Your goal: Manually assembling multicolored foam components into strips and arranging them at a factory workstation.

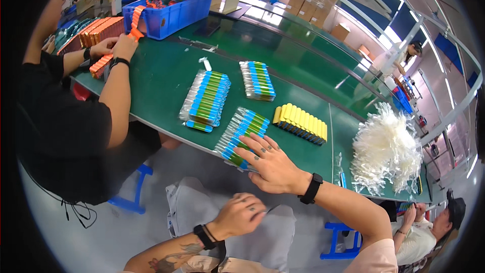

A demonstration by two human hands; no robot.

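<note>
My right hand (270, 164) rests, fingers stretched out, on the near end of a row of blue-and-green sticks in clear wrap (247, 124) at the table's front edge. Over my lap, my left hand (238, 216) is held with its fingers curled in; whether anything is inside them is hidden. A taller stack of the same wrapped sticks (204, 98) stands to the left, and a smaller stack (257, 81) lies farther back. Right of my right hand sits a block of yellow-topped pieces (300, 122), dark along its near side.
A heap of clear-white plastic sleeves (386, 151) covers the table's right part, a blue pen-like tool (343, 179) beside it. At left, a co-worker's hands (118, 48) handle an orange strip (135, 23) before a blue bin (177, 17). Blue stools (134, 192) stand below.
</note>
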